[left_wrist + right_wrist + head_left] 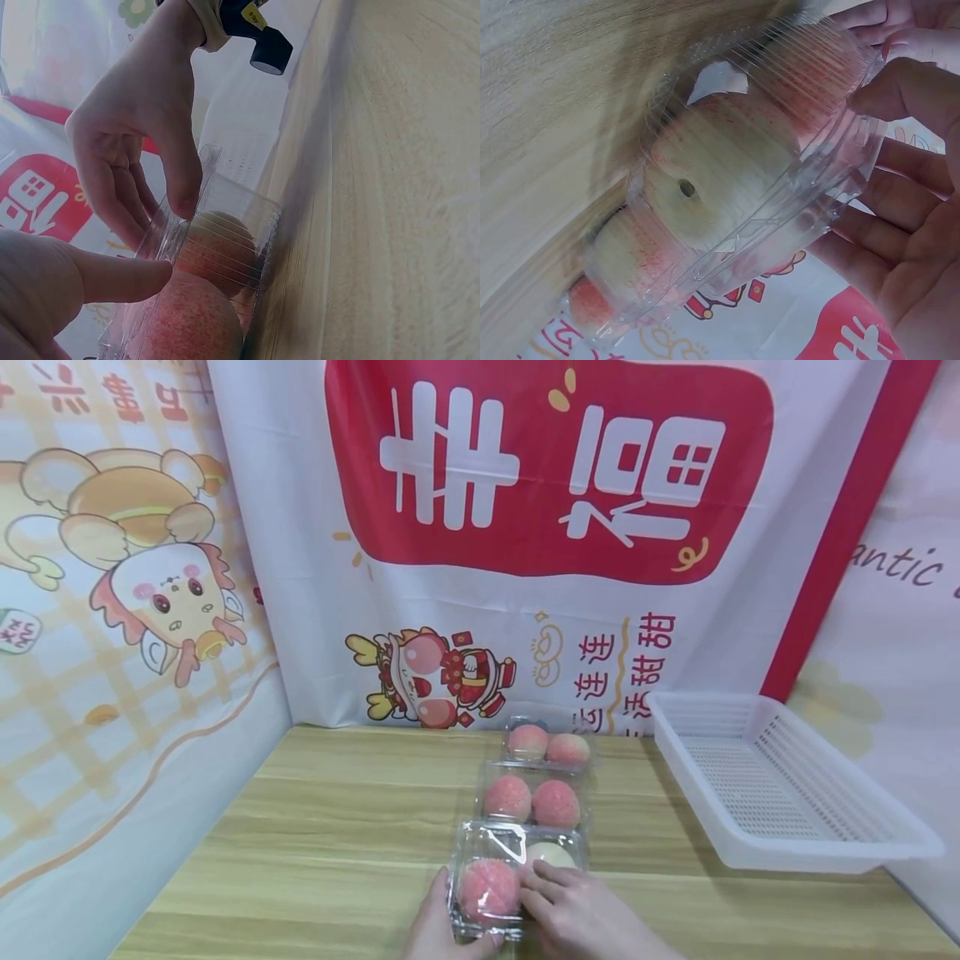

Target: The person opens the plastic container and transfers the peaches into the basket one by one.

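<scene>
The nearest clear plastic box [517, 837] sits on the table with its lid down over a pink-red peach [489, 891] and a paler peach [553, 853]. My left hand [442, 927] grips its left front corner, the thumb along the front rim. From the right, my right hand [573, 910] holds the box's front edge: its thumb [900, 86] is at the rim and the fingers reach over the lid. In the right wrist view the paler peach shows its stem hollow through ribbed plastic.
Directly behind stand a second box with two red peaches [507, 797] and a third with two paler pink peaches [567, 749], in a row toward the back. A white plastic basket [832, 853] stands at the right. Printed cloths [300, 610] hang behind and beside the wooden table [315, 843].
</scene>
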The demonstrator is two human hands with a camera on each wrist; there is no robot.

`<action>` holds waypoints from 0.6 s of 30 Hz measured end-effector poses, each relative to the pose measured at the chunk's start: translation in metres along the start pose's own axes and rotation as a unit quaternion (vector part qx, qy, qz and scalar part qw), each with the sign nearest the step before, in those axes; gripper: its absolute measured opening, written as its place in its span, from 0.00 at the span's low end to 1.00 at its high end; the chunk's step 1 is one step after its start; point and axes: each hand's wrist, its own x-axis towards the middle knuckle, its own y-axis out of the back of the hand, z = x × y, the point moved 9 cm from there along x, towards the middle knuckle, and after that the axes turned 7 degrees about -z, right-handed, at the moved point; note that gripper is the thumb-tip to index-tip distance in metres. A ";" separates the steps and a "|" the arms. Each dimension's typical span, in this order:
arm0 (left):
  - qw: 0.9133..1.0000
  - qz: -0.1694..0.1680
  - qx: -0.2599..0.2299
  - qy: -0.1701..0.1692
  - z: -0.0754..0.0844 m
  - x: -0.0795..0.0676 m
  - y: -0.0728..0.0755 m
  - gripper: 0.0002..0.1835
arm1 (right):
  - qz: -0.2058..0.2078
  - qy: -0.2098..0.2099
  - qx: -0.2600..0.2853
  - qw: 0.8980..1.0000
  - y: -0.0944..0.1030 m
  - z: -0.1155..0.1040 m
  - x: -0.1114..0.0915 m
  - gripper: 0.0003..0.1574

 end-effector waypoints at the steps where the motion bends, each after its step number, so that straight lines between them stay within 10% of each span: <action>1: 1.000 -0.001 0.000 -0.002 0.000 0.000 0.000 0.50 | 0.003 0.003 -0.005 1.000 0.000 0.000 0.000 0.24; 18: 0.998 0.013 0.036 0.041 -0.005 0.000 -0.002 0.56 | 0.018 0.025 -0.028 0.999 -0.001 -0.002 -0.002 0.16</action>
